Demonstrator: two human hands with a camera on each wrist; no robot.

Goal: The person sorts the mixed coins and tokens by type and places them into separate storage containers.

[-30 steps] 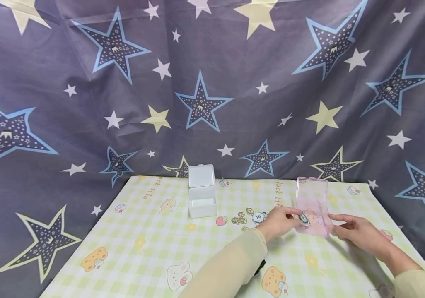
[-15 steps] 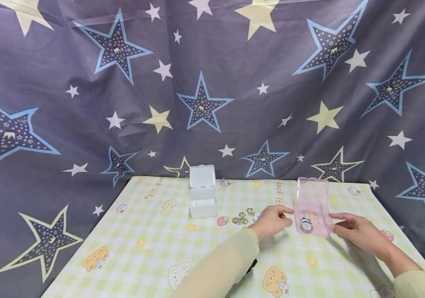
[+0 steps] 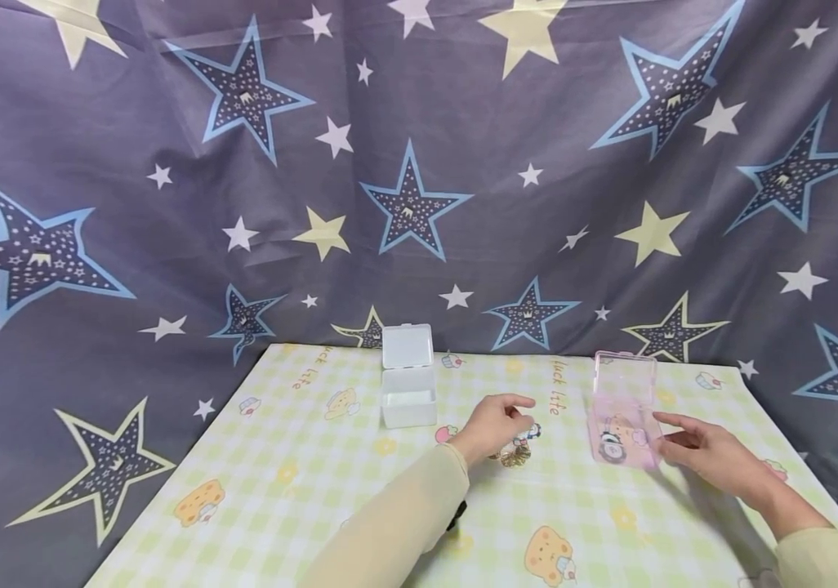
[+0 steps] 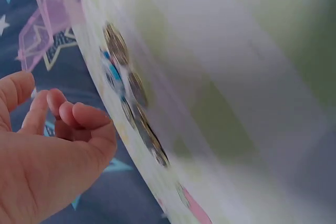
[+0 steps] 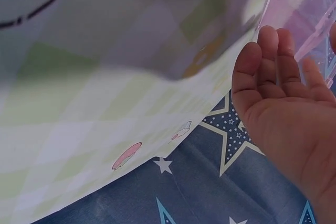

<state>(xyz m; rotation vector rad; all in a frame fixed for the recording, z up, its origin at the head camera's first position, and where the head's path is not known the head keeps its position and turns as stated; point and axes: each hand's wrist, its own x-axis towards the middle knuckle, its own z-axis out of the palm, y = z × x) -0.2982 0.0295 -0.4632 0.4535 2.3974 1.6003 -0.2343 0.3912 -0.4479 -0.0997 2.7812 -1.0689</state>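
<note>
My left hand (image 3: 491,426) is over several gold coin-like discs (image 3: 514,457) and a small flat blue-and-white piece (image 3: 528,433). In the left wrist view its fingers are loosely bent and hold nothing, apart from the gold discs (image 4: 116,44) and the blue-and-white piece (image 4: 113,74) lying on the cloth. A see-through pink box (image 3: 603,412) stands at the right with its lid raised. Inside it lies a round dark-and-white piece (image 3: 612,447). My right hand (image 3: 716,457) is at the box's right side, fingertips at its wall, fingers gently bent.
A white box (image 3: 409,415) with its lid up stands at the back, left of the discs. The table (image 3: 331,490) has a green checked cloth with printed cartoons. Behind it hangs a dark star-patterned curtain (image 3: 463,106).
My left hand has let go of the round piece, which now lies in the pink box, and has moved left over the discs. My right hand has stayed beside the box.
</note>
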